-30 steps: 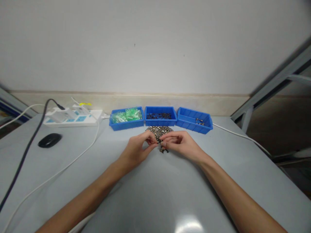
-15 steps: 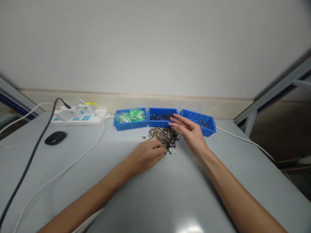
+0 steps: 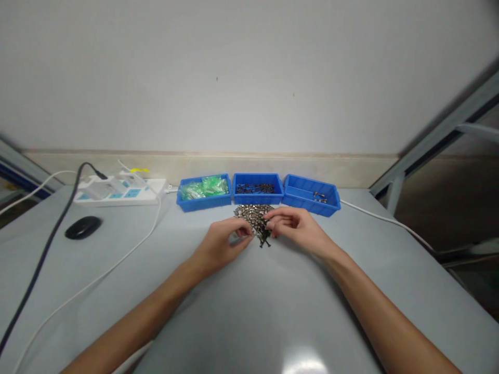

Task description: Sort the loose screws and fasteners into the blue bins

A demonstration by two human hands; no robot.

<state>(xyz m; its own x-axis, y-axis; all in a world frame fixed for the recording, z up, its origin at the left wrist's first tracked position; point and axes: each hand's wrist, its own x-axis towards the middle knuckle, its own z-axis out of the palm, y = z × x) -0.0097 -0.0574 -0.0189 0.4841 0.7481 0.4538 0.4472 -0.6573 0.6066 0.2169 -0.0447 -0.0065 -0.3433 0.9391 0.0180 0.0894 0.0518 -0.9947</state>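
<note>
A heap of mixed dark and brassy screws (image 3: 255,214) lies on the grey table in front of the bins. At its left edge, my left hand (image 3: 225,240) has thumb and fingertips pinched together; whatever is between them is too small to make out. My right hand (image 3: 294,226) reaches over the heap's right side with curled fingers closing at the screws, and the fingertips hide what they touch. Behind the heap, the middle blue bin (image 3: 258,199) contains dark screws (image 3: 255,188). The right blue bin (image 3: 310,203) contains a few brassy screws (image 3: 319,197).
The left blue bin (image 3: 205,203) holds green and clear plastic packets (image 3: 213,185). A white power strip (image 3: 146,195) with plugs stands farther left, near a black mouse (image 3: 83,227). A black cable (image 3: 47,253) and white cables run along the table's left side. A wall rises behind.
My right hand has come down from the middle bin's front edge to the heap, its fingers curling in. My left hand has shifted slightly left, to the heap's edge. The view has turned slightly.
</note>
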